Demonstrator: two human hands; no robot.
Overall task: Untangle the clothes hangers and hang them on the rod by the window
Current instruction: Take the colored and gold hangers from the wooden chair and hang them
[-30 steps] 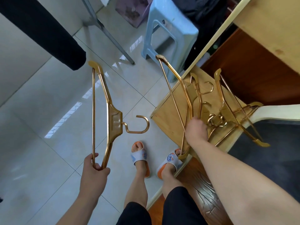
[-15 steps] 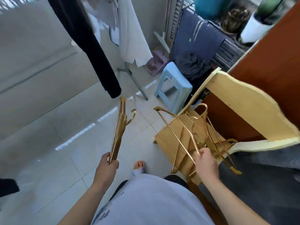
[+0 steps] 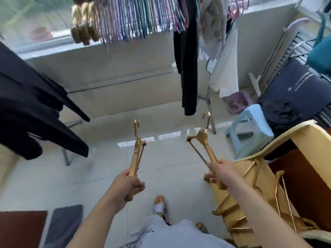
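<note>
Here, two gold hangers held up over the pale tiled floor [image 3: 100, 161], one per hand, well apart. Left hand [image 3: 128, 184] wrapped tight round the lower end of the left hanger [image 3: 136, 154], seen nearly edge-on, hook up and pointing toward the window. Right hand [image 3: 221, 170] curled round one arm of the right hanger [image 3: 202, 143], tilted, hook up as well, its thin bottom bar slanting down to the fingers. More gold hangers [image 3: 250, 208] left in a loose heap on the wooden surface [image 3: 232, 221] to the right, just below the right forearm. Up top, by the window [image 3: 32, 20], a dense row of coloured hangers [image 3: 132, 18]; the rod itself too blurred to make out. Black garment [image 3: 188, 68] and white garment [image 3: 223, 65] hung beside them, another dark garment [image 3: 35, 108] at the left. Light blue stool [image 3: 250, 129] on the floor near the wooden surface. One sandalled foot [image 3: 160, 205] visible below, between the arms.
</note>
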